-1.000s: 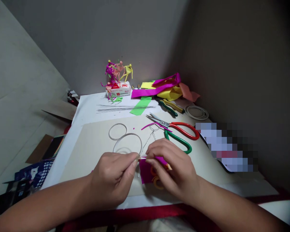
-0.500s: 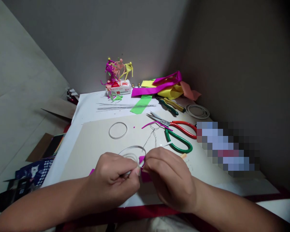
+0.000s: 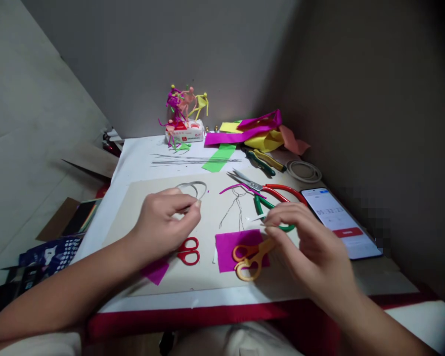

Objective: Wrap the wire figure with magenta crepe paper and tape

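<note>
My left hand [image 3: 166, 217] is pinched shut on a thin, pale roll of tape [image 3: 203, 185], whose loop stands up beyond the fingers. It overlaps a second ring behind it, and the hand hides part of both. Between the thumb and fingertips of my right hand [image 3: 311, 242] is a short white strip of tape [image 3: 257, 217]. A twisted wire figure [image 3: 238, 200] with a magenta strip [image 3: 259, 193] across its top lies between the hands. Nearer me, orange-handled scissors [image 3: 257, 259] rest on a magenta paper piece [image 3: 226, 252]. Red-handled scissors [image 3: 189, 251] lie below my left hand.
Large shears [image 3: 257, 187] with red and green handles, pliers [image 3: 265, 160] and a pale coil [image 3: 304, 171] lie behind. A phone [image 3: 335, 217] is at right. Farther back are wires [image 3: 185, 159], coloured paper strips [image 3: 241, 136] and small figures [image 3: 187, 101] on a box [image 3: 189, 132].
My hands have moved apart, the left up and leftward with the tape roll, the right rightward with the white strip. Both small scissors and the magenta paper have come into view.
</note>
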`<state>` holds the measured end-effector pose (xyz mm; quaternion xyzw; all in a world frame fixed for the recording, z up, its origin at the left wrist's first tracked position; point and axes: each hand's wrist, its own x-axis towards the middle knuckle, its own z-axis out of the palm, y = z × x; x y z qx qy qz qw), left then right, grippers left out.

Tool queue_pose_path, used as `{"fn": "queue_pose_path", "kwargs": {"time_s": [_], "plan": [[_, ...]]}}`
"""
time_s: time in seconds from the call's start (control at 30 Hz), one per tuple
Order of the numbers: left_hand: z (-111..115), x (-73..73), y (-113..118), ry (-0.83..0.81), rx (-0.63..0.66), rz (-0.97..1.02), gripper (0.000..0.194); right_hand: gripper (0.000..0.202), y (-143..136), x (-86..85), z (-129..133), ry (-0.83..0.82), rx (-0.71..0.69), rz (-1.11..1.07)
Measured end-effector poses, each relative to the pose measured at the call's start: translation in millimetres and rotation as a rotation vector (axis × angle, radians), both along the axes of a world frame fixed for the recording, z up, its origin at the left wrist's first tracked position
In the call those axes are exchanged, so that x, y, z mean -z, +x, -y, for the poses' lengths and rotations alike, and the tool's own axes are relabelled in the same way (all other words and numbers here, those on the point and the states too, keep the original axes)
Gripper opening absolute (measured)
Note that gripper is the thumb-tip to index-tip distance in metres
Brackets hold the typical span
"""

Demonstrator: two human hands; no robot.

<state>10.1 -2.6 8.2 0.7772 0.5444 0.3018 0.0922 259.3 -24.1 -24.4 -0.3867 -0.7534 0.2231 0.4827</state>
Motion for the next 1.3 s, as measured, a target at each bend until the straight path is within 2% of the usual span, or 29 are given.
{"fn": "queue_pose_path", "kwargs": {"time_s": [0.03, 0.1, 0.17, 0.33, 0.53, 0.77, 1.0, 1.3], "plan": [[-5.1, 4.6, 0.5, -0.021, 0.022, -0.084, 0.026, 0.013, -1.1, 1.8, -3.3, -0.093, -0.021, 0.046], [-13.8, 13.7, 1.3, -0.075, -0.011, -0.246, 0.025, 0.009, -7.7, 6.0, -9.3, -0.245, -0.085, 0.167], [-19.0, 20.0, 1.4, -0.11, -0.034, -0.349, 0.027, 0.009, -17.5, 10.7, -13.2, -0.311, -0.11, 0.262], [-14.3, 17.2, 2.6, -0.051, -0.028, -0.497, 0.024, 0.009, -39.0, 21.3, -16.7, -0.271, -0.068, 0.427], [11.2, 8.0, 11.7, -0.255, 0.235, -0.642, 0.031, 0.011, -48.8, 27.7, -19.6, -0.285, 0.025, 0.502], [26.5, 3.6, 17.8, -0.322, 0.425, -0.818, 0.032, 0.011, -53.0, 30.6, -20.1, -0.285, 0.018, 0.507], [24.7, 7.0, 19.8, -0.357, 0.434, -0.857, 0.034, 0.011, -57.0, 37.6, -21.5, -0.23, 0.031, 0.52], [22.2, 7.7, 22.3, -0.41, 0.4, -0.863, 0.041, 0.012, -60.9, 34.5, -17.6, -0.111, 0.035, 0.639]]}}
